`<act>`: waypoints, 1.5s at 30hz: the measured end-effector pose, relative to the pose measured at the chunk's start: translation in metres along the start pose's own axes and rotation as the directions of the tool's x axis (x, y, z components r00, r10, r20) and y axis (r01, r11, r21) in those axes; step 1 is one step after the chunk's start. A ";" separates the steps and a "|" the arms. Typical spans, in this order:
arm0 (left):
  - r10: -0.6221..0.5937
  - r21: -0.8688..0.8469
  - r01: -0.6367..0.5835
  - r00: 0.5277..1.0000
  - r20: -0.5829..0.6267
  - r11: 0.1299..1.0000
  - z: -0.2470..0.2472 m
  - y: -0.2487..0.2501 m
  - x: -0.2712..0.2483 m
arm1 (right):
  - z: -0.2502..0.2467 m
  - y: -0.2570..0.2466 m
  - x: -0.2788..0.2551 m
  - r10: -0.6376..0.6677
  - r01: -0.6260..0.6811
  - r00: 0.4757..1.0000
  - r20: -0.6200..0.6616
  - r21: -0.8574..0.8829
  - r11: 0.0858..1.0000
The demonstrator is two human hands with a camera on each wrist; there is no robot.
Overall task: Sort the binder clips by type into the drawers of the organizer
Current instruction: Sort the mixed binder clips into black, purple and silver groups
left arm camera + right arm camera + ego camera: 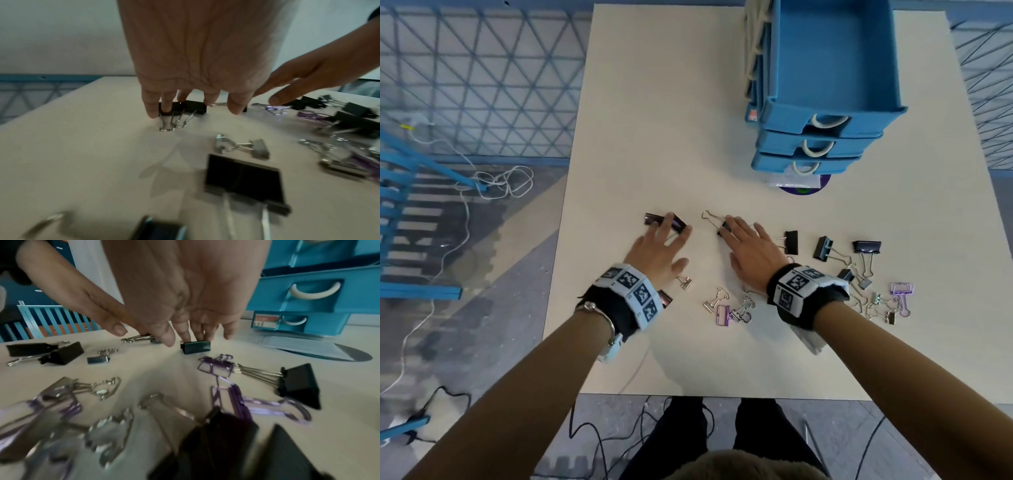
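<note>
Two large black binder clips (654,219) (678,224) lie side by side on the cream table (654,120). My left hand (671,230) lies over them with its straight fingers (165,104) touching the two clips (195,107). My right hand (736,231) reaches over another black clip (723,229) whose wire handle (709,216) points away to the left. Its fingertips (198,335) rest on top of that clip (195,346) and the thumb stays apart. The blue drawer organizer (815,137) stands at the far right, its top drawer (832,54) pulled out.
More black clips (791,241) (823,248) (866,246) lie to the right of my right hand. Small silver and purple clips (723,314) (902,290) are scattered near both wrists. A purple disc with paper (803,186) sits before the organizer. The table's left edge is close to my left hand.
</note>
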State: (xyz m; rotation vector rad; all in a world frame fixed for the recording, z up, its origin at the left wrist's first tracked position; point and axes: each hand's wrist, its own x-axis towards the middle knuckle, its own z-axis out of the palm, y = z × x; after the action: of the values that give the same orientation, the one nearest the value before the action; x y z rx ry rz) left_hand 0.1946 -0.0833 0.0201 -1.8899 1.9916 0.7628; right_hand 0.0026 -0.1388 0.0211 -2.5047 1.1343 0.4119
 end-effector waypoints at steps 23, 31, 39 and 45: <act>0.133 -0.083 -0.168 0.938 -0.320 0.982 0.057 0.031 -0.084 | 0.037 -0.011 -0.083 -0.151 0.174 0.974 -0.168 0.129 0.976; 0.203 0.058 -0.195 0.946 -0.251 0.979 0.071 0.044 -0.066 | 0.075 -0.016 -0.127 -0.067 0.092 0.985 -0.159 0.155 0.984; 0.274 0.145 -0.244 0.931 -0.241 0.959 0.072 0.056 -0.056 | 0.089 -0.015 -0.133 -0.013 0.015 0.990 -0.143 0.010 1.000; 0.273 0.081 -0.261 0.934 -0.231 0.962 0.063 0.069 -0.047 | 0.090 0.006 -0.148 -0.050 0.047 0.989 -0.137 -0.029 0.998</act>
State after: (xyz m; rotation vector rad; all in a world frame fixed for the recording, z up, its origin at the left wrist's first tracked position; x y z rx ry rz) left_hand 0.1216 -0.0099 0.0066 -1.7763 2.4295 0.5632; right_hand -0.1063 -0.0061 -0.0005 -2.6117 1.1221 0.2446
